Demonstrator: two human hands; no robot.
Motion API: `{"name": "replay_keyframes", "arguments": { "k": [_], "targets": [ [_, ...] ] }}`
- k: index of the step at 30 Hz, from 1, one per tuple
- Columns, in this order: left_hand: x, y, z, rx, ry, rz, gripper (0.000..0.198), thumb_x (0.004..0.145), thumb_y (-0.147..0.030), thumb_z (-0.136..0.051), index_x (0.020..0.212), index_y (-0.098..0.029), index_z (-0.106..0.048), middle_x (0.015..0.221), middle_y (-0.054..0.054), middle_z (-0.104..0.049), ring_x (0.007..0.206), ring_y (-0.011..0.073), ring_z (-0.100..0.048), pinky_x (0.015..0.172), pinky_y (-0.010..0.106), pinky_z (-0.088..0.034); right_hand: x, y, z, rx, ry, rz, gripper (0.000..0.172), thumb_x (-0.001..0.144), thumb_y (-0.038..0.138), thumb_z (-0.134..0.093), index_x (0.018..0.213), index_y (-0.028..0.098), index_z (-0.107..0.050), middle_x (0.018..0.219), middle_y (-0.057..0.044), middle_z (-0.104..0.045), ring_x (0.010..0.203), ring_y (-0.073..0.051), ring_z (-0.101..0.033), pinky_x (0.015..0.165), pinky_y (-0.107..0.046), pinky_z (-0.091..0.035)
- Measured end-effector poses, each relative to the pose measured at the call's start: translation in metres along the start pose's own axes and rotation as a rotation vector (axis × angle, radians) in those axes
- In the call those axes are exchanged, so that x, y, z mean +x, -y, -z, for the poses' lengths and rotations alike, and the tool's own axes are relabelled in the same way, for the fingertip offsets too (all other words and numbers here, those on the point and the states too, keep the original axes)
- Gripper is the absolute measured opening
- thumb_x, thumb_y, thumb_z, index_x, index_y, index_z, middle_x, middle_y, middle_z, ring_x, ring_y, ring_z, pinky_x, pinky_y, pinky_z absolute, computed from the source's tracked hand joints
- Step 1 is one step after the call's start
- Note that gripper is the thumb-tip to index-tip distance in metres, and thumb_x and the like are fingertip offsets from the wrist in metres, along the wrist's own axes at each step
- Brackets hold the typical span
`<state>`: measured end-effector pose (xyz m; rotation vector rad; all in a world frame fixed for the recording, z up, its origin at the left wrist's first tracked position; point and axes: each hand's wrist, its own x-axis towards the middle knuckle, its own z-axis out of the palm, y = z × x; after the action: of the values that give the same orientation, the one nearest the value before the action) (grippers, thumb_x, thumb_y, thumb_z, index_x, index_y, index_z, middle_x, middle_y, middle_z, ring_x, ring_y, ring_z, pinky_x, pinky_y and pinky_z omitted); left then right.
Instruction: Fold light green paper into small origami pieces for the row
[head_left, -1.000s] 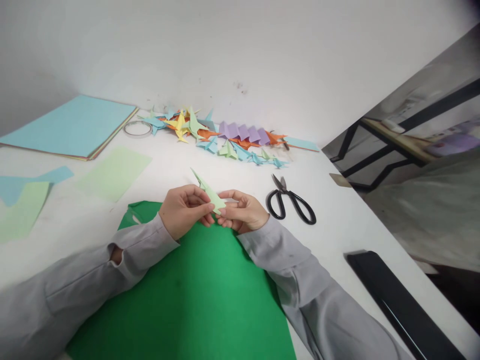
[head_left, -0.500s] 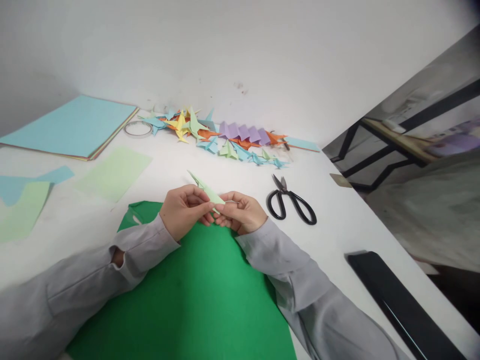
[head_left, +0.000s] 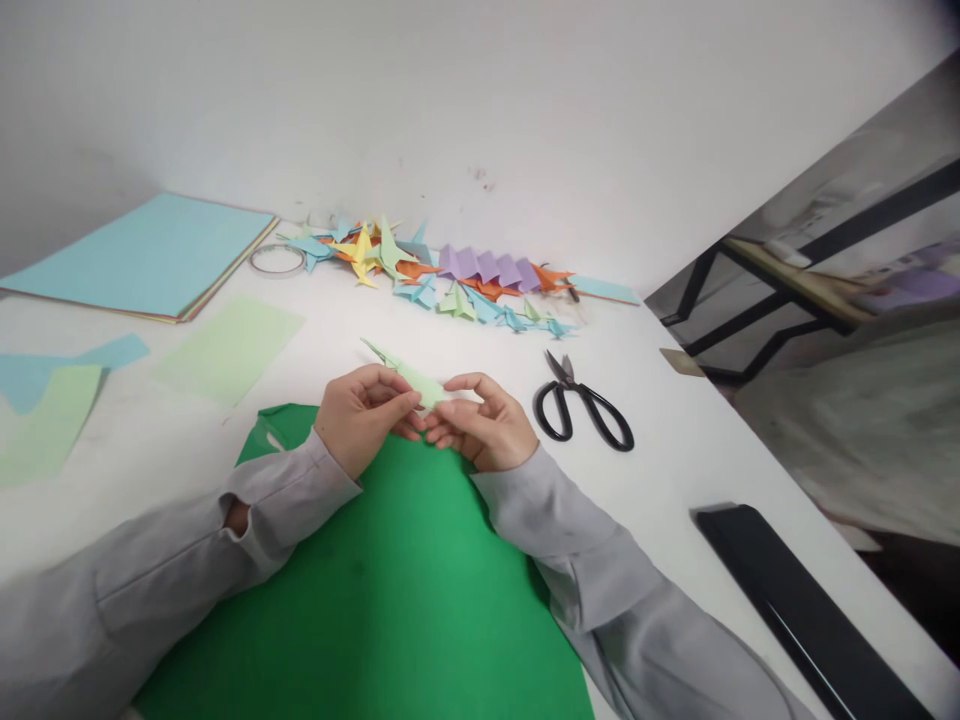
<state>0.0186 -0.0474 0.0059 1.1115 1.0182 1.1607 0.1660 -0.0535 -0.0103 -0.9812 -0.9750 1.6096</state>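
Left hand (head_left: 360, 417) and right hand (head_left: 491, 425) both pinch narrow pale-green folded-paper piece (head_left: 421, 384) between thumb and fingers, likely keeping its folds together.

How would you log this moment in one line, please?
left hand: holds folded pale-green paper | right hand: holds its near end | scissors: open on table

Left hand (head_left: 366, 412) pinching pale green folded paper (head_left: 424, 386), pointed end aiming toward wall (head_left: 465, 100); right hand (head_left: 491, 425) gripping its near end; green sheet (head_left: 367, 600) spreading between grey sleeves (head_left: 195, 555); black-handled scissors (head_left: 568, 381) lying open on white table (head_left: 675, 440), right of hands; many-coloured folded paper pieces (head_left: 484, 267) crowding together at table's back; tape ring (head_left: 277, 273) resting beside blue-topped paper stack (head_left: 142, 260)
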Motion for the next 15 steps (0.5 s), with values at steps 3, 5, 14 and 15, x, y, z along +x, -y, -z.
{"name": "replay_keyframes", "arguments": {
  "k": [3, 5, 14, 15],
  "targets": [
    [0.001, 0.002, 0.001, -0.016, -0.006, 0.009, 0.018, 0.063, -0.024, -0.069, 0.067, -0.012, -0.057, 0.049, 0.001, -0.063, 0.044, 0.0129, -0.06, 0.046, 0.023, -0.052, 0.0, -0.005, -0.002, -0.089, -0.004, 0.14, 0.033, 0.055, 0.024, -0.076, 0.079, 0.019, -0.054, 0.059, 0.004, -0.066, 0.052, -0.01, -0.061, 0.049, -0.021, -0.047],
    [0.001, 0.003, 0.001, -0.02, -0.002, 0.015, 0.018, 0.062, -0.025, -0.07, 0.067, -0.012, -0.058, 0.049, 0.0, -0.063, 0.045, 0.0134, -0.061, 0.046, 0.024, -0.052, -0.001, -0.006, -0.003, -0.127, -0.024, 0.203, 0.031, 0.057, 0.023, -0.075, 0.079, 0.02, -0.054, 0.058, 0.005, -0.064, 0.052, -0.01, -0.059, 0.05, -0.023, -0.046],
    [0.0, 0.001, -0.002, 0.042, -0.008, -0.026, 0.015, 0.056, -0.014, -0.07, 0.068, -0.012, -0.061, 0.053, 0.001, -0.065, 0.049, 0.0142, -0.062, 0.049, 0.025, -0.053, -0.001, -0.012, -0.005, -0.25, -0.109, 0.316, 0.028, 0.061, 0.028, -0.072, 0.082, 0.02, -0.054, 0.061, 0.003, -0.06, 0.055, -0.011, -0.058, 0.053, -0.025, -0.045],
    [0.0, 0.002, -0.002, 0.064, -0.008, -0.04, 0.014, 0.057, -0.013, -0.069, 0.068, -0.012, -0.061, 0.054, 0.001, -0.065, 0.049, 0.0138, -0.062, 0.049, 0.025, -0.053, 0.0, -0.014, -0.004, -0.27, -0.109, 0.327, 0.028, 0.061, 0.029, -0.071, 0.082, 0.021, -0.054, 0.06, 0.004, -0.059, 0.053, -0.011, -0.057, 0.052, -0.025, -0.044]
  ]
}}
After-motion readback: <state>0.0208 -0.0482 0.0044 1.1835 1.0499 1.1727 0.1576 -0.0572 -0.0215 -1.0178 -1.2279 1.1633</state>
